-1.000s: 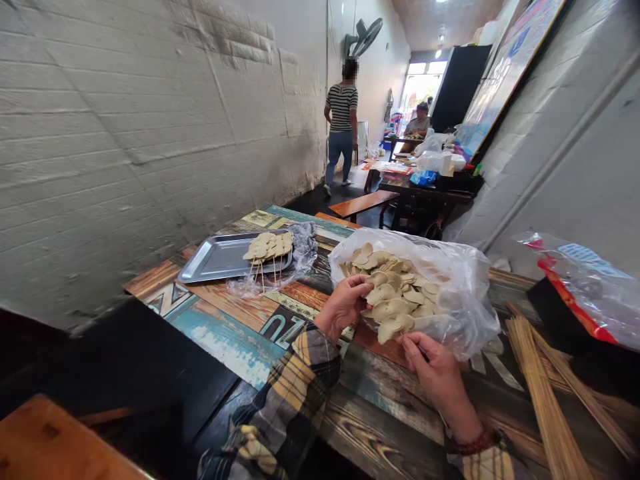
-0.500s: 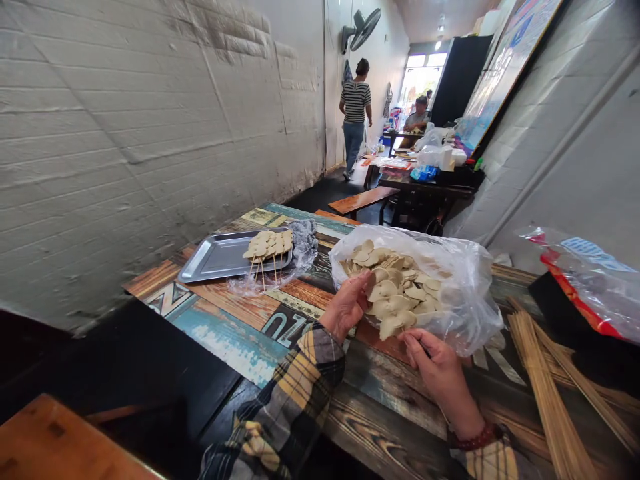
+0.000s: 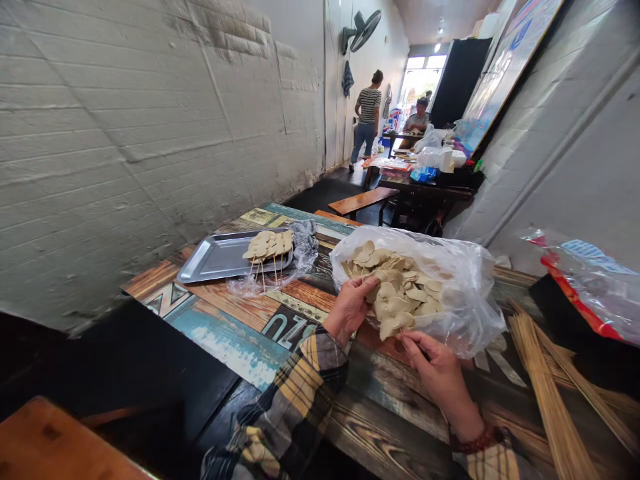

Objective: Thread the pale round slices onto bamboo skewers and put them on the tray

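Head cam: skewer point(image 3: 391, 325) of flat beige pcs point(image 3: 393, 304) held at front of open plastic bag point(image 3: 475, 293). R hand point(image 3: 440, 373): thumb + fingers pinch skewer's lower end. L hand point(image 3: 350, 308): fingertips at upper pcs; can't tell if pinching. Tray point(image 3: 215, 259) w/ loaded skewers point(image 3: 269, 245): L side of table point(image 3: 225, 340). Stick bundle point(image 3: 545, 390): far R.

Bright rectangular opening point(image 3: 421, 75), upper right of centre
A smudged white brick-patterned wall point(image 3: 125, 133) fills the upper left; a black wall-mounted fan point(image 3: 366, 31) hangs top centre; an orange-brown wooden bench point(image 3: 364, 200) stands mid-frame on dark floor point(image 3: 320, 192).
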The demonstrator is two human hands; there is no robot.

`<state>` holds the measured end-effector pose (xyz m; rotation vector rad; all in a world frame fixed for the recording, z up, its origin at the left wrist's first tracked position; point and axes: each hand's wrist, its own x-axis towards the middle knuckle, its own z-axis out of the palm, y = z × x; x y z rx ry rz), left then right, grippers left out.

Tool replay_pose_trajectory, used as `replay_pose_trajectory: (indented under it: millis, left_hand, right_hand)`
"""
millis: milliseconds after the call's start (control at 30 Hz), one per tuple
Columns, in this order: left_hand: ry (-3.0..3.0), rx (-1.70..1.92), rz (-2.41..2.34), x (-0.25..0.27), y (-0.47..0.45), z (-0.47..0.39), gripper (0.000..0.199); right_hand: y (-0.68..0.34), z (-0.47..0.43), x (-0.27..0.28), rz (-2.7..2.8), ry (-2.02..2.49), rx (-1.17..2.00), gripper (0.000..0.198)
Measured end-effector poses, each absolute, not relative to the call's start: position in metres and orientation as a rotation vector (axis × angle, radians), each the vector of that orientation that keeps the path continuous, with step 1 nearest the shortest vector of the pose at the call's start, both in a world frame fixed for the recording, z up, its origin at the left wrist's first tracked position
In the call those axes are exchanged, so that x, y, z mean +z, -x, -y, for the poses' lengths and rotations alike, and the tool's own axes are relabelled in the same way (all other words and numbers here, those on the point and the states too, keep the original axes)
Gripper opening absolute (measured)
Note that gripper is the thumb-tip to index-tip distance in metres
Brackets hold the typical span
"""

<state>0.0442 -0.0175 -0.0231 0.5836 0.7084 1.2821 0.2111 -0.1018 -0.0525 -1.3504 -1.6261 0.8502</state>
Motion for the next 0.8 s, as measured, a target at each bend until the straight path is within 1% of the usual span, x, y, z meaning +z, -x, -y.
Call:
replay_pose_trajectory:
  millis: [233,600,667,800]
  left_hand:
    - [-0.588,1.312,-0.702,-0.022,-0.045,0.02,0.038]
    - [-0.634,1.327,-0.781,-0.03,-0.05,0.019,0.04]
    - [-0.62,1.315,-0.763,-0.029,-0.05,0.019,0.039]
    - [-0.587,1.275,-0.673,-0.021,-0.045,0.019,0.041]
  right_hand:
    - [-0.211,0.102,-0.055,1.687,1.343,0.777,0.032]
    - [-0.21,0.102,-0.062,1.683,1.358,0.687,0.032]
    - [-0.211,0.101,-0.063,1.661,1.366,0.721,0.033]
    - [-0.213,0.098,-0.064,1.561,1.359,0.892,0.038]
